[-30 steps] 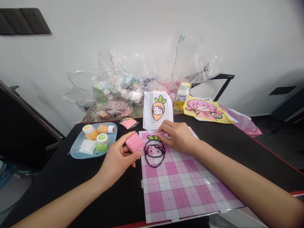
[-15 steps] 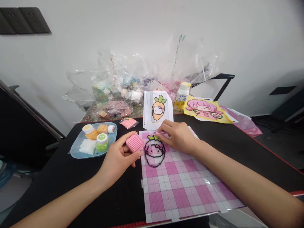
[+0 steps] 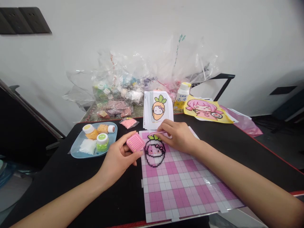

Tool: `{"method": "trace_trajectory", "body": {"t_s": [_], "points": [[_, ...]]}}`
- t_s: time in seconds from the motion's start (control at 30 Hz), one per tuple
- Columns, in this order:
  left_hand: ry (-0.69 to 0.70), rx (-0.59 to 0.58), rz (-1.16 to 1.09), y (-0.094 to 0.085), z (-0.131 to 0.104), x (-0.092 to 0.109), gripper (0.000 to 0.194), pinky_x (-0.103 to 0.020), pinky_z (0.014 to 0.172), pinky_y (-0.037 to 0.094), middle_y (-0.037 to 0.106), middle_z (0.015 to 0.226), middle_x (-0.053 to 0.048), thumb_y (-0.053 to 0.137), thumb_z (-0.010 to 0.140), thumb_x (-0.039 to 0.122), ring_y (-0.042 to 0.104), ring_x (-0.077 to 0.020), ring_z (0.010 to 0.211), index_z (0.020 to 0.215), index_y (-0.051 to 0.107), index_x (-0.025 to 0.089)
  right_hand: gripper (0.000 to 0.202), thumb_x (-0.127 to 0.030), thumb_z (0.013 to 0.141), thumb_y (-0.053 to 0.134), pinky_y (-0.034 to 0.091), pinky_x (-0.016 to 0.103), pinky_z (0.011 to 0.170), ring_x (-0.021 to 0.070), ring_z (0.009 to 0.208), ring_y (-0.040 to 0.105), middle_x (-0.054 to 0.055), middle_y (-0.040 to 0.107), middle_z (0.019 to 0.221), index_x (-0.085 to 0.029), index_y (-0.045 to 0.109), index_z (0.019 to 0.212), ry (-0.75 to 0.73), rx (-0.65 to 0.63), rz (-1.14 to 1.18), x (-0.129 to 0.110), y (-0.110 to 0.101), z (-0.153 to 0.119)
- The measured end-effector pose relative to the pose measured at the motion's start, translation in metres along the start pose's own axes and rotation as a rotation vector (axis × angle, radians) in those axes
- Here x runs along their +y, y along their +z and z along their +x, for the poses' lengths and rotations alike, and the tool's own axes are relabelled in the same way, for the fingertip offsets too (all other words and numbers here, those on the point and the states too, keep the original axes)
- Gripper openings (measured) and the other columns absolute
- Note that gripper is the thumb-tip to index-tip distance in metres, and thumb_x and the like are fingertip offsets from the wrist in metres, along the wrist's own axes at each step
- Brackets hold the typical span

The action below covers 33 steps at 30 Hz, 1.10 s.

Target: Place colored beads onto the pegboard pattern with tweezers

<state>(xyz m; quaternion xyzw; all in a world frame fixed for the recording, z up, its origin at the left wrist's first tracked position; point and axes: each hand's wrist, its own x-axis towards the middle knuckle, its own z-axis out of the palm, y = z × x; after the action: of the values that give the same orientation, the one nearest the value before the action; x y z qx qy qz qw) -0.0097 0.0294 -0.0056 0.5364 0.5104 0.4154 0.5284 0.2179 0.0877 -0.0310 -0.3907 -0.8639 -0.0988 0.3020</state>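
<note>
My left hand (image 3: 121, 154) grips a small pink ridged bead tray (image 3: 136, 142) just left of the pegboard's top edge. Pinched in my right hand (image 3: 177, 136) is a pair of thin pink tweezers (image 3: 154, 132), their tips over the green bead leaves (image 3: 154, 137). Below those leaves, black beads outline a carrot shape with a cat face (image 3: 155, 153) on the pink-and-white checked pegboard (image 3: 180, 196). A printed carrot pattern (image 3: 158, 109) stands behind the board. Any bead at the tweezer tips is too small to make out.
On the left, a blue tray (image 3: 75, 148) holds bead jars and a bag of white beads. A packet of pink beads (image 3: 129, 123) lies near it. Clear plastic bags (image 3: 133, 76), a white bottle (image 3: 183, 91) and a yellow-edged picture (image 3: 206, 109) are at the back.
Both hands stay almost in place. The pink bead tray and the tweezers have shifted only very slightly.
</note>
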Motion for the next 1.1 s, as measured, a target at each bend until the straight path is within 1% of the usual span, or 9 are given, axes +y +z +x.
{"method": "trace_trajectory", "body": {"t_s": [0.13, 0.27, 0.37, 0.5, 0.63, 0.73, 0.93, 1.1], "points": [[-0.014, -0.003, -0.016, 0.001, -0.001, 0.002, 0.08, -0.026, 0.05, 0.05, 0.069, 0.076, 0.002, 0.082, 0.062, 0.024, 0.051, -0.0078, 0.048, 0.133, 0.048, 0.01, 0.029, -0.036, 0.098, 0.048, 0.035, 0.024, 0.052, 0.0117, 0.064, 0.058, 0.005, 0.067, 0.083, -0.016, 0.065, 0.087, -0.071, 0.031, 0.056, -0.004, -0.003, 0.001], [-0.02, -0.008, -0.024, 0.001, -0.002, 0.004, 0.08, -0.025, 0.049, 0.049, 0.068, 0.075, 0.002, 0.082, 0.061, 0.022, 0.052, -0.0079, 0.047, 0.133, 0.048, 0.01, 0.023, -0.029, 0.099, 0.048, 0.04, 0.024, 0.053, 0.0131, 0.068, 0.059, 0.006, 0.066, 0.085, -0.014, 0.064, 0.093, -0.157, 0.08, 0.115, -0.007, -0.005, 0.002], [-0.023, -0.016, -0.037, 0.001, -0.002, 0.004, 0.082, -0.024, 0.049, 0.049, 0.068, 0.076, 0.002, 0.082, 0.061, 0.021, 0.052, -0.0076, 0.048, 0.134, 0.047, 0.009, 0.019, -0.025, 0.099, 0.047, 0.045, 0.025, 0.057, 0.0147, 0.075, 0.061, 0.008, 0.065, 0.089, -0.014, 0.062, 0.097, -0.208, 0.085, 0.194, -0.008, -0.005, 0.002], [-0.027, -0.031, -0.051, 0.001, -0.002, 0.003, 0.082, -0.024, 0.05, 0.049, 0.068, 0.076, 0.002, 0.082, 0.061, 0.02, 0.052, -0.0073, 0.048, 0.134, 0.047, 0.009, 0.017, -0.02, 0.099, 0.044, 0.047, 0.026, 0.058, 0.0154, 0.078, 0.059, 0.009, 0.062, 0.093, -0.015, 0.06, 0.104, -0.26, 0.048, 0.268, -0.012, -0.006, 0.002], [-0.031, -0.04, -0.055, 0.002, -0.001, 0.004, 0.08, -0.024, 0.049, 0.049, 0.069, 0.076, 0.002, 0.082, 0.061, 0.02, 0.051, -0.0075, 0.048, 0.133, 0.048, 0.011, 0.02, -0.016, 0.097, 0.042, 0.052, 0.029, 0.066, 0.0159, 0.082, 0.058, 0.01, 0.06, 0.098, -0.015, 0.057, 0.111, -0.288, -0.029, 0.352, -0.017, -0.007, 0.002], [-0.032, -0.049, -0.062, 0.001, -0.001, 0.004, 0.079, -0.024, 0.049, 0.05, 0.069, 0.077, 0.002, 0.082, 0.061, 0.019, 0.052, -0.0075, 0.049, 0.132, 0.049, 0.013, 0.021, -0.015, 0.097, 0.041, 0.053, 0.03, 0.067, 0.0155, 0.081, 0.058, 0.01, 0.059, 0.099, -0.015, 0.057, 0.111, -0.302, -0.075, 0.379, -0.019, -0.006, 0.002], [-0.023, -0.054, -0.08, 0.001, -0.002, 0.002, 0.076, -0.025, 0.049, 0.05, 0.07, 0.077, 0.002, 0.082, 0.061, 0.018, 0.052, -0.0077, 0.048, 0.13, 0.051, 0.014, 0.021, -0.018, 0.099, 0.04, 0.053, 0.029, 0.067, 0.0151, 0.079, 0.058, 0.01, 0.059, 0.098, -0.014, 0.057, 0.111, -0.313, -0.084, 0.389, -0.02, -0.006, 0.001], [-0.029, -0.054, -0.073, 0.001, -0.001, 0.002, 0.079, -0.025, 0.049, 0.05, 0.07, 0.075, 0.002, 0.082, 0.06, 0.019, 0.052, -0.0077, 0.048, 0.132, 0.05, 0.013, 0.022, -0.019, 0.099, 0.04, 0.053, 0.029, 0.067, 0.015, 0.08, 0.059, 0.01, 0.06, 0.099, -0.015, 0.058, 0.111, -0.313, -0.103, 0.385, -0.021, -0.006, 0.001]]}}
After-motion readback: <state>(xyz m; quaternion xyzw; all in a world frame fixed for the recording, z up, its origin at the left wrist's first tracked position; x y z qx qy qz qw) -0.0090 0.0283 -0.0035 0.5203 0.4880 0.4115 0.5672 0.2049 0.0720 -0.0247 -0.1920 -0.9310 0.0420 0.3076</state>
